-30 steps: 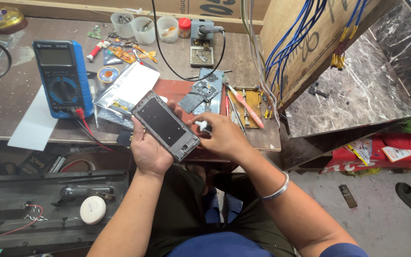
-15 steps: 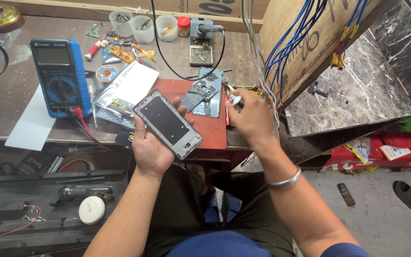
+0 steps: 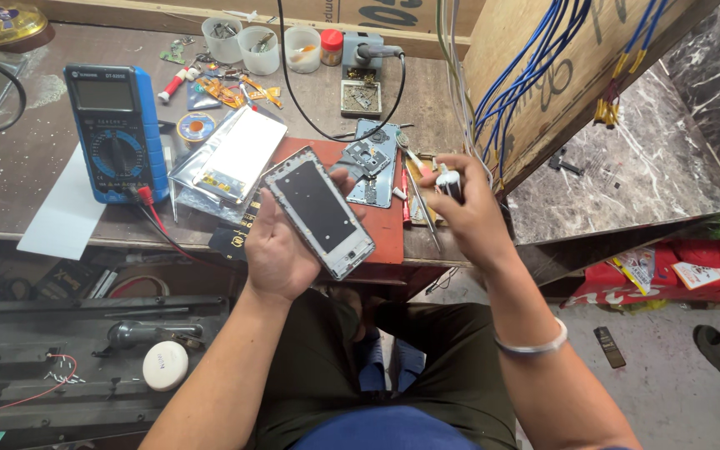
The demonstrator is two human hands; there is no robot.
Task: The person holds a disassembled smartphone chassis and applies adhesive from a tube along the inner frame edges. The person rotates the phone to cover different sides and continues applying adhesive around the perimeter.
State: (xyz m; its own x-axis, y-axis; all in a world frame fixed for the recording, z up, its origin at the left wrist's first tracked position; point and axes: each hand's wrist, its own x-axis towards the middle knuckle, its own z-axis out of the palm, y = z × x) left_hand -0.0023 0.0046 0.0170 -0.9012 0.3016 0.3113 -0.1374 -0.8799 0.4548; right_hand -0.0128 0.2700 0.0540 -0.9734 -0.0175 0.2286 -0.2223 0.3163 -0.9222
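Note:
My left hand (image 3: 281, 246) holds a phone frame (image 3: 318, 212) flat in its palm, above the front edge of the red work mat (image 3: 385, 225). The frame is silver-edged with a dark inner plate. My right hand (image 3: 464, 204) is off to the right of it, over the tools at the mat's right side, with its fingers closed round a small white and black bottle or tool (image 3: 450, 182). A silver bangle (image 3: 531, 346) sits on my right wrist. Opened phone parts (image 3: 368, 158) lie on the mat behind the frame.
A blue multimeter (image 3: 117, 132) with red and black leads stands at the left. A foil bag with a white panel (image 3: 227, 158) lies beside it. Plastic cups (image 3: 264, 46) and a soldering holder (image 3: 364, 58) sit at the back. A wooden board with blue wires (image 3: 543, 75) leans at the right.
My right hand left the phone frame, went right to the tools beside the mat and now holds a small white and black item. My left hand kept the frame, tilting it slightly.

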